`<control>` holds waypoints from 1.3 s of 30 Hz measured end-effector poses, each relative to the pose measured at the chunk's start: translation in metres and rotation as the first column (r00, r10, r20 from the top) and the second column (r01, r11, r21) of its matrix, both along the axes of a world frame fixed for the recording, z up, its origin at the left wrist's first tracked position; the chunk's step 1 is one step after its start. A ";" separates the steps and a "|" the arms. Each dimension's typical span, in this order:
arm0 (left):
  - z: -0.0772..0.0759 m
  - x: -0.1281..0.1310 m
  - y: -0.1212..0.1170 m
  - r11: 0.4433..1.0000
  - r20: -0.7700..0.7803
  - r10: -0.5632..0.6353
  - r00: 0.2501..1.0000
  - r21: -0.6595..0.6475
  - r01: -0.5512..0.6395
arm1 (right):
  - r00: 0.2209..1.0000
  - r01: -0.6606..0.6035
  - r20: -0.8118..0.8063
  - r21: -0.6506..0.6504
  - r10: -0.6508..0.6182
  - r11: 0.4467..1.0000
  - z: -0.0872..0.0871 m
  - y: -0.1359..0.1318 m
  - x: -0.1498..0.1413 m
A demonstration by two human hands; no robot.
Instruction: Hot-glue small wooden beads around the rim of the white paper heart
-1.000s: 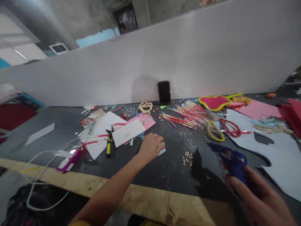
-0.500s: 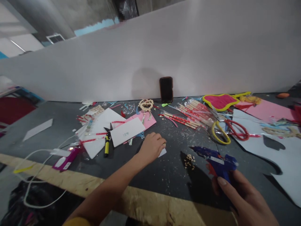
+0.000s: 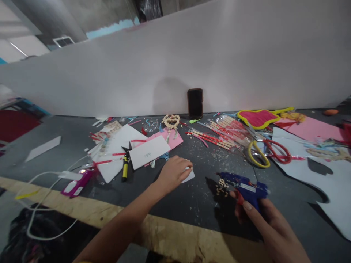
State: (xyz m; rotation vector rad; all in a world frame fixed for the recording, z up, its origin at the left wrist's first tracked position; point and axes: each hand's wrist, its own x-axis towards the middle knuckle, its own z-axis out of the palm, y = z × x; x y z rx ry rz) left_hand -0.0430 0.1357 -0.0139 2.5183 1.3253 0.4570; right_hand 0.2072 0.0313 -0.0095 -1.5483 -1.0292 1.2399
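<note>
My right hand (image 3: 270, 228) grips a blue glue gun (image 3: 242, 187) with a red trigger, its nozzle pointing left just above the dark table. A small heap of pale beads (image 3: 221, 185) lies right beside the nozzle. My left hand (image 3: 173, 172) rests on the table with its fingers curled down onto a small white paper piece (image 3: 189, 175). Whether the fingers pinch something small I cannot make out.
Behind the left hand lie white cards (image 3: 149, 152), pink paper (image 3: 171, 137), black-and-yellow snips (image 3: 125, 160) and a bead wreath (image 3: 170, 121). A phone (image 3: 195, 103) leans on the white wall. Yellow and red scissors (image 3: 267, 153), a stick bundle (image 3: 219, 133), and white sheets (image 3: 312, 164) crowd the right. A pink device (image 3: 77, 183) with white cable sits left.
My right hand has brought the glue gun leftward and nearer the bead heap. The left hand has stayed on the paper piece, shifting only slightly.
</note>
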 end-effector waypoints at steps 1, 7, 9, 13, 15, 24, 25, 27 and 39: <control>0.001 -0.001 -0.003 0.999 0.034 0.038 0.999 -0.034 -0.037 | 1.000 -0.027 -0.002 0.009 0.027 1.000 0.000 0.000 -0.003; -0.001 -0.002 -0.015 0.921 0.379 0.299 0.876 -0.354 -0.161 | 0.992 -0.125 -0.003 0.038 0.125 0.991 0.002 0.001 -0.014; -0.002 0.000 -0.017 0.849 0.499 0.419 0.759 -0.512 -0.132 | 0.992 -0.123 -0.023 0.032 0.124 0.992 0.005 -0.001 -0.018; -0.002 0.001 -0.021 0.686 0.594 0.612 0.523 -0.727 0.024 | 0.995 -0.080 -0.052 0.015 0.081 0.997 0.011 -0.005 -0.027; -0.002 0.001 -0.023 0.658 0.610 0.644 0.461 -0.750 0.073 | 0.995 -0.082 -0.048 0.006 0.082 0.997 0.014 -0.007 -0.031; -0.002 0.004 -0.033 0.769 0.656 0.562 0.504 -0.639 -0.026 | 0.992 -0.103 -0.069 0.007 0.103 0.995 0.020 -0.014 -0.030; -0.002 0.004 -0.036 0.790 0.645 0.542 0.539 -0.610 -0.064 | 0.992 -0.109 -0.055 0.020 0.110 0.994 0.020 -0.015 -0.030; -0.001 0.006 -0.041 0.829 0.616 0.497 0.611 -0.546 -0.123 | 0.992 -0.125 -0.017 0.028 0.125 0.992 0.020 -0.018 -0.031; 0.011 0.006 -0.054 0.955 0.468 0.283 0.837 -0.222 -0.198 | 0.989 0.021 0.143 0.032 -0.025 0.999 0.001 -0.036 -0.034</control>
